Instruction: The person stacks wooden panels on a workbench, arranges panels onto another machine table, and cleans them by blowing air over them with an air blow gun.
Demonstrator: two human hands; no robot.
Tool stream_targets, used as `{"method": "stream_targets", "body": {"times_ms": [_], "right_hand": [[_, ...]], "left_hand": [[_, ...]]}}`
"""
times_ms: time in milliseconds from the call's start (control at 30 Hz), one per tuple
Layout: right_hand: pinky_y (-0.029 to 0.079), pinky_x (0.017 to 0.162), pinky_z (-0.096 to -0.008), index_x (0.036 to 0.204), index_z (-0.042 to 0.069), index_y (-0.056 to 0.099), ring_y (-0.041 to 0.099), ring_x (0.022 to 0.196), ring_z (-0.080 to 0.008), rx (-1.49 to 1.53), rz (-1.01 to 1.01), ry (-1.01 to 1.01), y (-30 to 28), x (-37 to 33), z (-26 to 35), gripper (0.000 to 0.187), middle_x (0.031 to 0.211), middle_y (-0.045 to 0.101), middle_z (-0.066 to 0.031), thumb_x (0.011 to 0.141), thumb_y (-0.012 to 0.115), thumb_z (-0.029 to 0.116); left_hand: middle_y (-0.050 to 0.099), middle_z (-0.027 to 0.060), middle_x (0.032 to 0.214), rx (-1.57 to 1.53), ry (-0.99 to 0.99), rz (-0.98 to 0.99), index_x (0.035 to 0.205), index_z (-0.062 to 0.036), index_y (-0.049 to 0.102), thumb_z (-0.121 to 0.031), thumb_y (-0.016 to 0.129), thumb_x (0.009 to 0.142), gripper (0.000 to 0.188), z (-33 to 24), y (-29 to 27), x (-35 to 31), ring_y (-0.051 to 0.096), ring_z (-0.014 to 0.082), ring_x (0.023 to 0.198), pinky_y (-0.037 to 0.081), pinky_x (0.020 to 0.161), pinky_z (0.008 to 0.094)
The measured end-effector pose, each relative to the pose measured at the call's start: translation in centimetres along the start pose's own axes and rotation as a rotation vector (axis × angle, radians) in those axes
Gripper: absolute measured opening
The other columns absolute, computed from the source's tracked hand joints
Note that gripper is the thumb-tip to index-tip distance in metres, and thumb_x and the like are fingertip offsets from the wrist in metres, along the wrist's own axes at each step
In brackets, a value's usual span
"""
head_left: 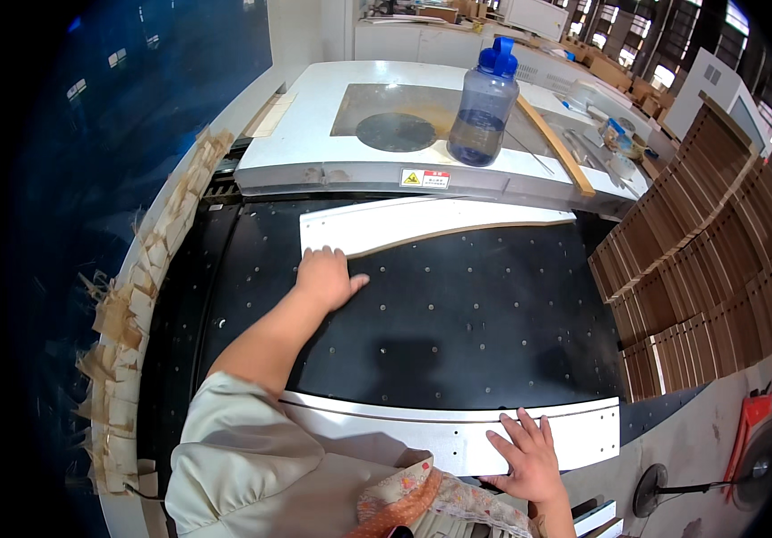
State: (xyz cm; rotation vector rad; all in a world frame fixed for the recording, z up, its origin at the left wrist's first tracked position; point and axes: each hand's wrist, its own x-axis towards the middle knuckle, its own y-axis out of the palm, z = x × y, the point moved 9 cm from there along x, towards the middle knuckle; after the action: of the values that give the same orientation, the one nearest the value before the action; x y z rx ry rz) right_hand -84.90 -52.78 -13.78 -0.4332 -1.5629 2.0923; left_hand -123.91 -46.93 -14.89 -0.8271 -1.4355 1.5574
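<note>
A white curved panel (422, 220) with a brown lower edge lies at the far side of the black work table (458, 314). My left hand (325, 278) reaches across to its left end; the fingertips rest on the white face and the thumb points out to the right. Along the table's near edge lies a second white panel (458, 430), with a dark groove along its length and small holes near its right end. Spread over that panel's right part are the fingers of my right hand (528, 457). My left arm and body cover some of its left part.
Behind the table, a white machine cover (314, 117) carries a blue-capped water bottle (485, 108) and a wooden strip (556, 148). Stacked brown-edged panels (700, 251) rise at the right. A taped edge (121, 359) runs along the left. A fan (650, 490) stands lower right.
</note>
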Motion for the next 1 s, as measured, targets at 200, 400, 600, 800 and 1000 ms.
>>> {"method": "stream_targets", "body": {"times_ms": [200, 400, 600, 800, 1000], "right_hand": [[0.022, 0.102, -0.0569, 0.114, 0.017, 0.059, 0.035, 0.126, -0.0319, 0.05, -0.024, 0.042, -0.3, -0.5, -0.2, 0.069, 0.128, 0.048, -0.0074, 0.049, 0.079, 0.031], [0.021, 0.102, -0.0552, 0.109, 0.015, 0.061, 0.037, 0.124, -0.0319, 0.065, -0.078, 0.028, -0.5, -0.5, -0.1, 0.07, 0.125, 0.05, -0.0081, 0.044, 0.081, 0.031], [0.021, 0.102, -0.0559, 0.106, 0.009, 0.062, 0.038, 0.123, -0.0362, 0.07, -0.079, 0.033, -0.1, -0.3, -0.3, 0.073, 0.124, 0.05, -0.0134, 0.038, 0.082, 0.029], [0.022, 0.102, -0.055, 0.103, 0.011, 0.063, 0.04, 0.121, -0.0339, 0.077, -0.06, 0.099, -0.5, 0.0, -0.3, 0.068, 0.122, 0.051, -0.0095, 0.04, 0.082, 0.024], [0.022, 0.103, -0.0551, 0.103, 0.01, 0.063, 0.04, 0.122, -0.0333, 0.103, -0.059, 0.093, -0.6, 0.1, -0.3, 0.069, 0.123, 0.051, -0.0097, 0.038, 0.082, 0.023]], "left_hand": [[0.064, 0.0159, 0.088, 0.025, -0.153, 0.188, 0.094, -0.0001, 0.059, -0.06, 0.049, 0.08, 0.062, 2.2, -1.0, -5.9, 0.062, 0.0306, 0.082, 0.047, 0.076, 0.0404], [0.046, 0.0172, 0.127, 0.035, -0.199, 0.052, 0.122, -0.0045, 0.046, -0.056, 0.05, 0.081, 0.066, 4.1, 0.0, -1.4, 0.037, 0.0297, 0.124, 0.029, 0.1, 0.0493], [0.027, 0.0067, 0.144, -0.274, -0.366, 0.027, 0.138, -0.0106, 0.031, -0.061, 0.043, 0.082, 0.076, 1.9, 4.2, 4.0, 0.019, 0.024, 0.136, 0.012, 0.107, 0.0542], [0.031, 0.0062, 0.142, -0.363, -0.309, 0.032, 0.135, -0.0098, 0.035, -0.058, 0.046, 0.081, 0.073, 1.9, 3.9, 2.8, 0.021, 0.0208, 0.134, 0.011, 0.108, 0.0542], [0.028, 0.0101, 0.143, -0.364, -0.133, 0.087, 0.135, -0.0085, 0.033, -0.058, 0.053, 0.077, 0.079, 0.7, 3.7, -1.8, 0.021, 0.0237, 0.134, 0.011, 0.106, 0.0565]]}}
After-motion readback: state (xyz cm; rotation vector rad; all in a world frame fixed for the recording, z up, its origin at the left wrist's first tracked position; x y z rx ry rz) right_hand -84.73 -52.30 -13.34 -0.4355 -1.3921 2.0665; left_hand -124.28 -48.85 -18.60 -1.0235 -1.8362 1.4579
